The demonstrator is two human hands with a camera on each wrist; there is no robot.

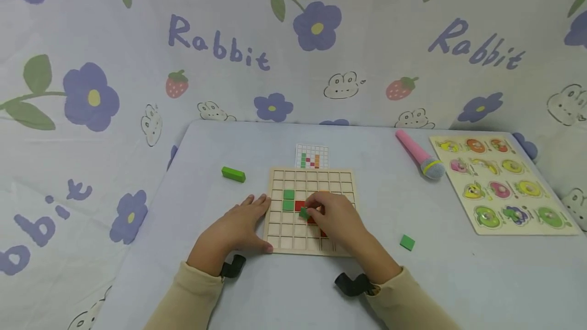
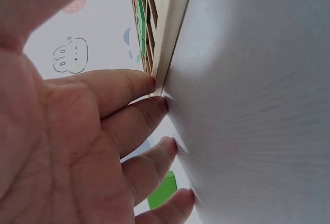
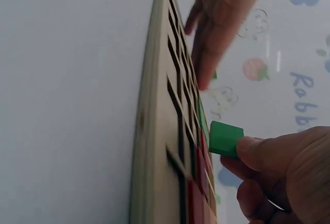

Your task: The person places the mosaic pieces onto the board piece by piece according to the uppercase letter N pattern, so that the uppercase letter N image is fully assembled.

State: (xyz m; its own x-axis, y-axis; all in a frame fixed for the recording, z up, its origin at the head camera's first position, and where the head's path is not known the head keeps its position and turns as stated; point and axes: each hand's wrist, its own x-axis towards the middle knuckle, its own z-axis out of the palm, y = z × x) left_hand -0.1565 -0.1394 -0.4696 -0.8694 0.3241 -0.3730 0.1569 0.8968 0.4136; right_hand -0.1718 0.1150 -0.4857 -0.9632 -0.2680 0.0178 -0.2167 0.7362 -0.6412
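Note:
A wooden grid board (image 1: 286, 242) lies on the table with green tiles (image 1: 288, 195) and red tiles (image 1: 299, 205) in some of its squares. Thumb and index finger of my right hand (image 1: 337, 218) pinch a small green square tile (image 3: 225, 137), held tilted close over the middle of the board. That hand hides part of the board's right side, where a bit of orange peeks out. My left hand (image 1: 234, 228) lies along the board's left side, fingers extended, thumb at the near left corner and fingertips (image 2: 149, 83) at the edge.
Behind the board lies a printed pattern card (image 1: 303, 147), partly covered by it. A green block (image 1: 233, 174) is at the left. To the right are a loose green tile (image 1: 407, 242), a pink toy microphone (image 1: 415, 150) and a fruit puzzle board (image 1: 527, 230). Printed fabric hangs behind.

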